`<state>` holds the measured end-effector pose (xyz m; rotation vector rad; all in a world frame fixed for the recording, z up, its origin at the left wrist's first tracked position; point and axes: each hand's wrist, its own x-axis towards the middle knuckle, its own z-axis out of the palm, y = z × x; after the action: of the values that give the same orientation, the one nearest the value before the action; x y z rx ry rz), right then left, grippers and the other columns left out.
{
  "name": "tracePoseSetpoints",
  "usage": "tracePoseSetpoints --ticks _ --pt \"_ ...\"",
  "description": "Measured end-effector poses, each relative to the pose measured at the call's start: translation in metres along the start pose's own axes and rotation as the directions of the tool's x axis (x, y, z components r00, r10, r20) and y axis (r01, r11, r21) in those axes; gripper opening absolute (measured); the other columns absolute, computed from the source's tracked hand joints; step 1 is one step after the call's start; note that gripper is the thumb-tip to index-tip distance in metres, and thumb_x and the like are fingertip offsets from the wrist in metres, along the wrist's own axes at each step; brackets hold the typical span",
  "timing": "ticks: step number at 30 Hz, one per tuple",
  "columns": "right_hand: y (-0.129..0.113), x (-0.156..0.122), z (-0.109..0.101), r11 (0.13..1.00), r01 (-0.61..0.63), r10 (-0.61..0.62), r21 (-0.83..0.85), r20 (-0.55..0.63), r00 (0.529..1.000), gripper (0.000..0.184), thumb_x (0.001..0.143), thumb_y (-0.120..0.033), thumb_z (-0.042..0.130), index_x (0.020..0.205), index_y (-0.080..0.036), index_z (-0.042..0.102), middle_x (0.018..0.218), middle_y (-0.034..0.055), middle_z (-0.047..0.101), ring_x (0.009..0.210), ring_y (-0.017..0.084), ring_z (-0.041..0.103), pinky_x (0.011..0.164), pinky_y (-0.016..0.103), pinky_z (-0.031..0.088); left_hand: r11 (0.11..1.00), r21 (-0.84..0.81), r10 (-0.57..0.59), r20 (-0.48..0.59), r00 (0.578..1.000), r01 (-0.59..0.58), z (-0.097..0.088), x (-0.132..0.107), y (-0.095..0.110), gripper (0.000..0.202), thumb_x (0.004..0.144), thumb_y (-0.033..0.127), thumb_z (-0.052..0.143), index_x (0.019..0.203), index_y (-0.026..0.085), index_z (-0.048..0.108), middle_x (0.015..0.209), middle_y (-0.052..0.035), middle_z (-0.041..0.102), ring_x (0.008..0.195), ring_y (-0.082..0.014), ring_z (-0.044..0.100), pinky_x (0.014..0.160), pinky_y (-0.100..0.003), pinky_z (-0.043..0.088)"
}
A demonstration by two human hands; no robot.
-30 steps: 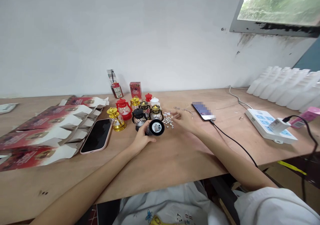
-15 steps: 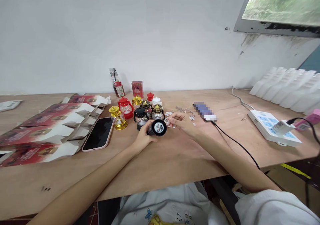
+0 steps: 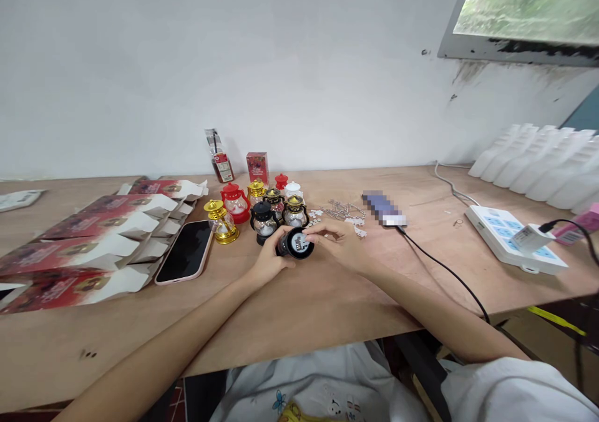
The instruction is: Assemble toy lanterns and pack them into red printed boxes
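Note:
My left hand (image 3: 272, 251) is wrapped round a small black lantern (image 3: 282, 245), tipped so that its round base (image 3: 305, 251) faces me. A pale disc with dark marks sits inside the base's black rim. The fingertips of my right hand (image 3: 334, 240) are pinched together at the right side of that disc; what they hold, if anything, is too small to make out. Just behind stand a black lantern (image 3: 264, 221), a bronze-coloured lantern (image 3: 295, 212), a gold lantern (image 3: 221, 221) and a red lantern (image 3: 234, 202). Small white pieces (image 3: 315, 215) lie beyond my right hand.
Flattened red boxes (image 3: 103, 241) and a dark-screened phone (image 3: 185, 252) lie on the left. A heap of metal rings or chains (image 3: 344, 210) lies beyond my right hand. Further right are a cabled phone (image 3: 384, 208), a power strip (image 3: 510, 238) and white bottles (image 3: 528, 169).
My right hand has moved left, its fingertips now reaching onto the lantern's base. The left hand keeps the lantern in almost the same place.

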<state>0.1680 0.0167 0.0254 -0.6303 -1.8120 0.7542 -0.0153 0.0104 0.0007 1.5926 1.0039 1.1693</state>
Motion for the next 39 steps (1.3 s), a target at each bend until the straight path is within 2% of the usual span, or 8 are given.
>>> tracePoseSetpoints --ticks 3,6,11,16,23,27,34,39 --pt "-0.002 0.000 0.001 0.997 0.063 -0.064 -0.040 -0.021 0.998 0.009 0.080 -0.032 0.065 0.080 -0.026 0.072 0.091 0.0026 0.065 0.089 0.016 0.060 0.082 0.033 0.047 1.000 0.012 0.001 0.003 1.000 -0.001 0.000 0.000 0.001 0.051 0.045 0.012 0.063 0.095 0.017 0.053 0.093 -0.0003 0.057 0.095 -0.0226 0.052 0.088 -0.033 0.038" --pt "0.001 -0.001 0.003 0.999 0.049 -0.049 0.003 -0.051 0.997 0.009 0.080 -0.034 0.066 0.081 -0.028 0.072 0.098 0.0028 0.059 0.098 0.017 0.056 0.088 0.034 0.045 1.000 0.018 0.005 0.004 1.000 -0.005 0.001 0.000 0.002 0.050 0.045 0.014 0.064 0.093 0.017 0.053 0.093 -0.0003 0.057 0.096 -0.0229 0.052 0.089 -0.033 0.038" --pt "0.007 -0.002 0.010 0.989 -0.030 0.041 0.147 -0.069 0.997 0.008 0.076 -0.035 0.069 0.079 -0.028 0.072 0.096 0.0018 0.057 0.096 0.016 0.055 0.087 0.034 0.044 1.000 0.016 -0.009 0.002 1.000 0.009 0.001 0.000 0.002 0.050 0.045 0.013 0.064 0.093 0.017 0.053 0.093 0.0002 0.057 0.096 -0.0221 0.052 0.089 -0.033 0.038" --pt "0.005 -0.004 0.014 0.988 -0.067 0.075 0.139 -0.051 0.996 0.009 0.077 -0.035 0.069 0.080 -0.027 0.072 0.097 0.0020 0.058 0.096 0.015 0.055 0.088 0.032 0.043 0.999 0.051 -0.008 0.012 1.000 0.007 0.001 0.000 0.001 0.051 0.045 0.014 0.063 0.094 0.017 0.053 0.093 0.0003 0.057 0.093 -0.0215 0.052 0.085 -0.032 0.039" --pt "0.007 -0.006 0.016 0.977 -0.108 0.118 0.186 -0.042 0.992 0.012 0.076 -0.038 0.069 0.079 -0.026 0.071 0.094 0.0026 0.058 0.093 0.016 0.055 0.083 0.033 0.043 0.998 0.054 0.016 0.025 1.000 -0.018 0.000 -0.001 0.000 0.050 0.047 0.014 0.063 0.096 0.017 0.053 0.095 -0.0002 0.057 0.096 -0.0225 0.052 0.088 -0.033 0.039" --pt "0.009 -0.008 0.019 0.972 -0.112 0.126 0.208 -0.056 0.990 0.015 0.076 -0.040 0.069 0.079 -0.026 0.070 0.095 0.0029 0.057 0.094 0.017 0.055 0.087 0.034 0.043 0.999 0.051 0.003 0.017 1.000 -0.004 0.001 0.000 0.001 0.049 0.047 0.015 0.064 0.095 0.017 0.054 0.092 0.0005 0.057 0.093 -0.0220 0.053 0.085 -0.033 0.040" --pt "0.008 -0.008 0.019 0.985 -0.089 0.098 0.148 -0.058 0.994 0.014 0.078 -0.039 0.066 0.080 -0.025 0.069 0.095 0.0033 0.057 0.094 0.017 0.055 0.088 0.034 0.043 0.999 0.035 -0.004 0.005 1.000 0.004 0.001 -0.001 0.002 0.049 0.046 0.012 0.065 0.094 0.016 0.055 0.092 0.0012 0.057 0.093 -0.0211 0.052 0.086 -0.032 0.040" --pt "0.002 -0.008 0.013 0.999 0.014 -0.014 0.038 -0.004 1.000 0.012 0.082 -0.033 0.063 0.079 -0.022 0.066 0.098 0.0047 0.058 0.097 0.017 0.056 0.090 0.035 0.042 0.999 0.049 -0.005 0.023 1.000 0.004 0.001 -0.001 0.003 0.050 0.046 0.013 0.066 0.095 0.016 0.055 0.093 0.0009 0.057 0.091 -0.0202 0.051 0.085 -0.032 0.039"
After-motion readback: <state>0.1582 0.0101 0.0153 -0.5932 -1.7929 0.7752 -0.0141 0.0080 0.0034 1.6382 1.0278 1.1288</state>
